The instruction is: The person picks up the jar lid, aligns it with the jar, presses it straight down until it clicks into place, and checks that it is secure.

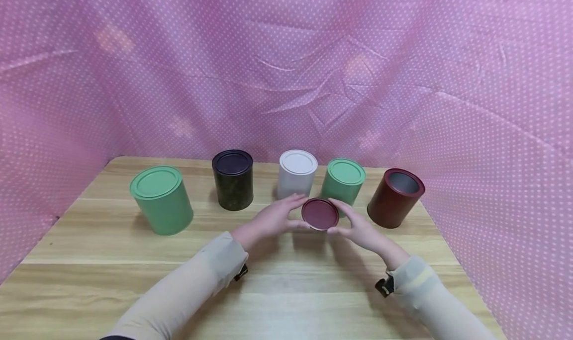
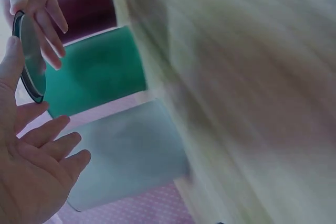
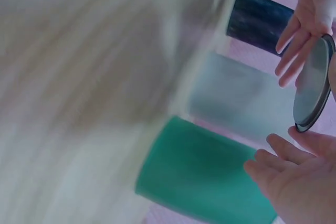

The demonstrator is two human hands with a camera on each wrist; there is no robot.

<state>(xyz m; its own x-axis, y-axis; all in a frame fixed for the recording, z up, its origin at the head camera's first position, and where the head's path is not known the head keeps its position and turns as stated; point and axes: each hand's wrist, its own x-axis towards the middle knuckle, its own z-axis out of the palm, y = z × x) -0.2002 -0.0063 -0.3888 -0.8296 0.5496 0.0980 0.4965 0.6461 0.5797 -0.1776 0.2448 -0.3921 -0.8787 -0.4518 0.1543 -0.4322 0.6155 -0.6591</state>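
My left hand (image 1: 275, 219) and right hand (image 1: 360, 229) hold a dark red round lid (image 1: 320, 214) between them, in front of the white and right-hand green cans. Each hand pinches one side of its rim with thumb and index finger. In the left wrist view the lid (image 2: 32, 59) is tilted up, its pale underside showing, and the left hand's other fingers spread loosely below it. The right wrist view has the lid (image 3: 313, 80) raised off the table, over the right hand (image 3: 299, 177). A dark red can (image 1: 389, 203) stands at the right with its top uncovered.
Along the back of the wooden table (image 1: 286, 300) stand lidded cans: a large green can (image 1: 167, 211), a black can (image 1: 234, 188), a white can (image 1: 295, 181) and a smaller green can (image 1: 342, 186). Pink dotted cloth (image 1: 286, 71) hangs behind and at both sides.
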